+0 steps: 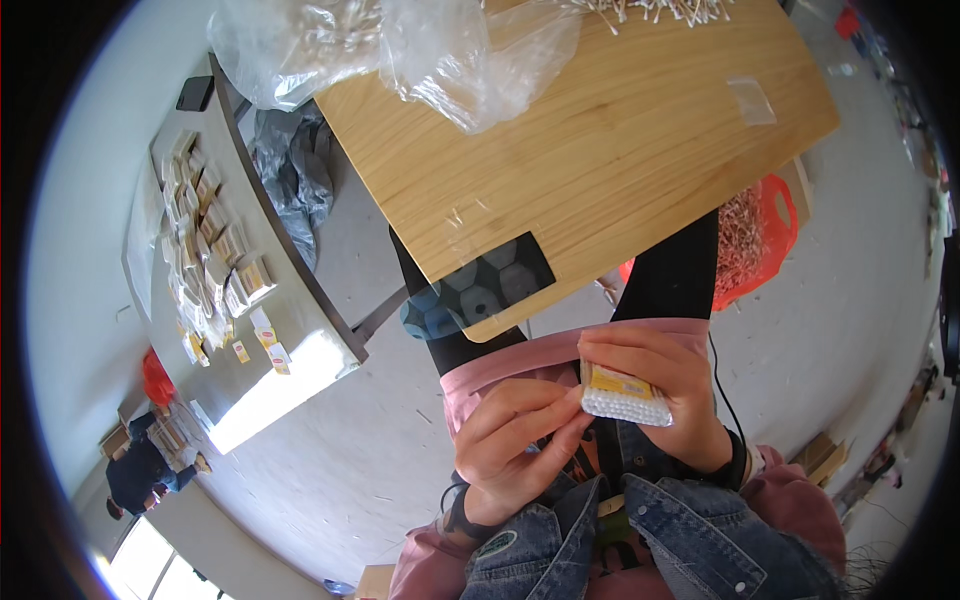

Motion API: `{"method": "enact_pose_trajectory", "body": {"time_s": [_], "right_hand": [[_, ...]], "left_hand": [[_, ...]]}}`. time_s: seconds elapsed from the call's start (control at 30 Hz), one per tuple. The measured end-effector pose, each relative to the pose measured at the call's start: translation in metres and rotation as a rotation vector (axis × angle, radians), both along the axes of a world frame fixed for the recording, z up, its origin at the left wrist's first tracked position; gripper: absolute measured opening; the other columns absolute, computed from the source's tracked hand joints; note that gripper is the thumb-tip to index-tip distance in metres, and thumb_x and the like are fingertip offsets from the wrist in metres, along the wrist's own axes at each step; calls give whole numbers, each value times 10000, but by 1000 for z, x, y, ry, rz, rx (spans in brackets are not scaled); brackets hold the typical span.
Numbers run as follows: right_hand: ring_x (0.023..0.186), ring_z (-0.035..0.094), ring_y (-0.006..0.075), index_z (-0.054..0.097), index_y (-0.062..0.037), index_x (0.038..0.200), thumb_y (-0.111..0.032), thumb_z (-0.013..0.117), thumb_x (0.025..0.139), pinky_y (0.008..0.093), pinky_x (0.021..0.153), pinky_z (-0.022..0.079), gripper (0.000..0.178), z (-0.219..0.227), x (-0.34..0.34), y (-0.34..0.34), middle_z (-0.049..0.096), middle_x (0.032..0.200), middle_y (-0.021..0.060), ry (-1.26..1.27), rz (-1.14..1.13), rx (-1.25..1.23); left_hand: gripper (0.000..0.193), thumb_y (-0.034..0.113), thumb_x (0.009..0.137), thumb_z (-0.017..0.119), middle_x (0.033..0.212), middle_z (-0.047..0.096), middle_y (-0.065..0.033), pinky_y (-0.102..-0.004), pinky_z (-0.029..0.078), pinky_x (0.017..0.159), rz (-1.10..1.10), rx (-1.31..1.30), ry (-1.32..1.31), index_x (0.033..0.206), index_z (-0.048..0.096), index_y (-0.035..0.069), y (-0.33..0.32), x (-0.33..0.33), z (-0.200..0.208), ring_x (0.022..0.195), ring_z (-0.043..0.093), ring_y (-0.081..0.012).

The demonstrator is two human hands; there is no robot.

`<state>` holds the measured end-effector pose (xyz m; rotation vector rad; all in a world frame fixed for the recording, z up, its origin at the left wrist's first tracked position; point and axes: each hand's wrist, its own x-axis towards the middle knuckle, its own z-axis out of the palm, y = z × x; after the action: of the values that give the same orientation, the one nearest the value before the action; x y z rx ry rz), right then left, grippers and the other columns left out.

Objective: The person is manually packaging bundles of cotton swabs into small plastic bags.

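A small clear pack of cotton swabs (628,408) with a yellow label is held up in front of my lap, its rows of white tips facing me. My right hand (680,380) wraps round its right side, fingers over the far edge. At the pack's left corner, my left hand (515,430) pinches with thumb and fingertips. Whatever lies right between those left fingertips is too small to make out. Just beyond my hands is the near end of a wooden table (600,150), with a dark patterned pad (500,280) at its corner.
Clear plastic bags (450,60) and loose cotton swabs (665,8) lie at the table's far side. Under its right edge stands a red bag (775,240) full of swabs. On a grey table (300,310) at left are many packs (205,240). Another person (140,470) is at far left.
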<state>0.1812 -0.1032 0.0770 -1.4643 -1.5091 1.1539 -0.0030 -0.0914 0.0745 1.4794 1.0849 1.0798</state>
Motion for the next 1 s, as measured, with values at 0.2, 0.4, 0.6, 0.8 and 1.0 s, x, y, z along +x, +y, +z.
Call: {"method": "enact_pose_trajectory", "body": {"time_s": [0.2,0.4,0.6,0.8,1.0], "right_hand": [[1050,678,272,685,-28,1173,-85,803,753,333,885,560,440,0,-1,0,663,1192,144,13,3,-6],[1040,679,265,686,-24,1161,-95,811,750,326,877,557,436,1,-2,1,667,1186,141,-6,9,-9],[1033,682,262,685,-14,1156,-95,813,754,325,877,559,429,0,-2,1,671,1178,142,-16,0,6],[996,693,274,694,18,1101,-86,789,769,328,841,557,361,4,-5,2,690,1139,167,-90,-48,27],[1009,690,272,695,10,1107,-81,801,755,323,849,555,379,3,-5,2,688,1152,171,-112,-61,35]], "left_hand": [[295,-82,695,811,878,676,-138,-301,540,661,-7,-12,-31,977,726,-62,0,-1,-1,778,671,-242],[280,-87,703,800,878,675,-142,-304,541,660,2,-22,-43,972,725,-61,-1,-1,-1,779,669,-246],[257,-84,718,787,886,680,-144,-289,533,659,-12,-92,-57,968,726,-63,0,-3,-1,783,669,-225],[223,-83,740,782,905,686,-143,-268,524,664,41,-190,-138,954,722,-57,-3,-1,-1,795,671,-201],[210,-85,744,784,905,683,-138,-273,527,677,47,-206,-148,937,712,-49,-3,-1,-3,797,670,-199]]}}
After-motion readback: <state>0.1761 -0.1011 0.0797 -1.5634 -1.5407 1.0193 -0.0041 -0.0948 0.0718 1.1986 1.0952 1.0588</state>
